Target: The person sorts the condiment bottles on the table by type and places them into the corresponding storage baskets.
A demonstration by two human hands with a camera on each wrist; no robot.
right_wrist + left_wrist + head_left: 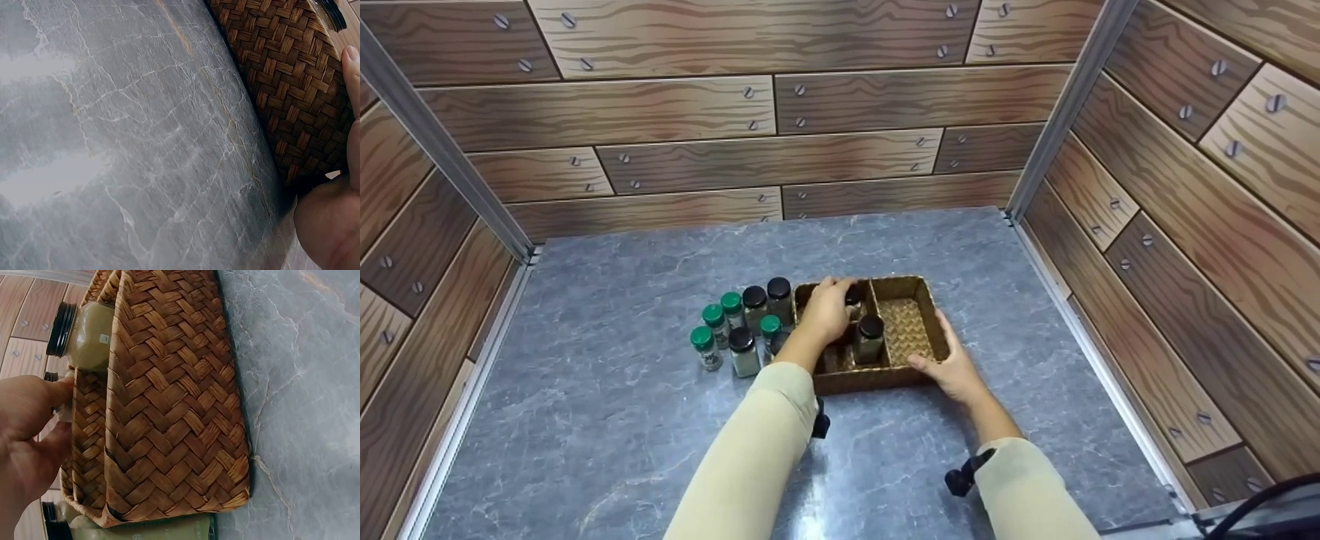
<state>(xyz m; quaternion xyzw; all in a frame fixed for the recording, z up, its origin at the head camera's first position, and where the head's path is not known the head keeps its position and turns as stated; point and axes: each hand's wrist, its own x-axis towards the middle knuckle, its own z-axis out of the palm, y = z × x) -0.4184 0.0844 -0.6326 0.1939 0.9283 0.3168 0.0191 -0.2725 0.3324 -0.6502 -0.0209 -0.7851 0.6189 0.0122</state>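
Nearest the camera, two pale sleeves (pixel 750 457) slant forward over the grey tabletop (pixel 622 442). The right hand (pixel 956 371) grips the woven basket (pixel 877 380), thumb at the near rim, fingers along the outer right wall. One black-capped jar (pixel 868 343) stands in a near compartment. Farther in, the left hand (pixel 825 311) reaches palm-down, pinching a second jar (pixel 853 309) between thumb and fingers in a far compartment.

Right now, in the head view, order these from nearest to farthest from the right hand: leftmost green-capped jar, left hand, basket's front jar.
1. Front jar: inside the basket.
2. Left hand: at the basket's left half.
3. Leftmost green-capped jar: outside, far left.
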